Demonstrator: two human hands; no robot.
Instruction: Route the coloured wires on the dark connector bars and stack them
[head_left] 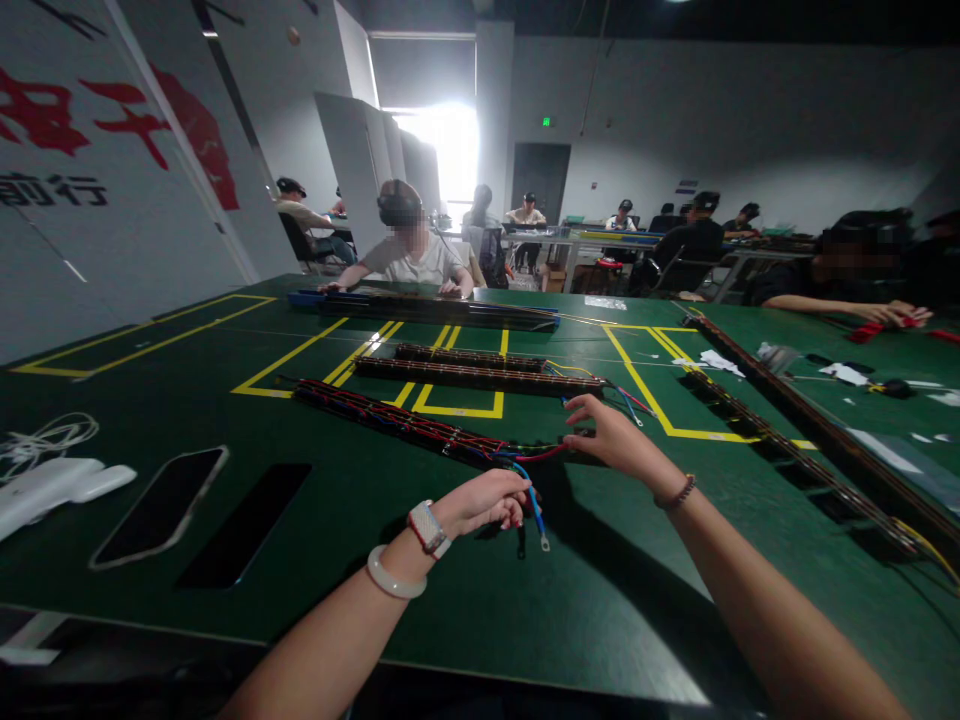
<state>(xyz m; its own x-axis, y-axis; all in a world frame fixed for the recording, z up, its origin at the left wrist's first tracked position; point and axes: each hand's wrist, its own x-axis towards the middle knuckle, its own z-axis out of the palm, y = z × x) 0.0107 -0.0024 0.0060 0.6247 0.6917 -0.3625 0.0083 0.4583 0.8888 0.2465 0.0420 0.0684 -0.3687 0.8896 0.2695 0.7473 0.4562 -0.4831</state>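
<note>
Okay, I've got both hands apart from each other. Left hand (491, 502) curls at the blue cable (535, 506); can't tell if it's pinched. Right hand (606, 430) has thumb and forefinger spread by the red cable (541, 455); grip unclear. Wire bundle (397, 421) on the desk (330, 515): 10 o'clock off my left, 9 off my right. Long axis 10-to-4, cable end toward me. Left's nearer.

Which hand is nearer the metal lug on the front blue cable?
Left. The left hand is just left of the lug, at the blue cable. The right hand is farther away, beyond the lug and to its right.
</note>
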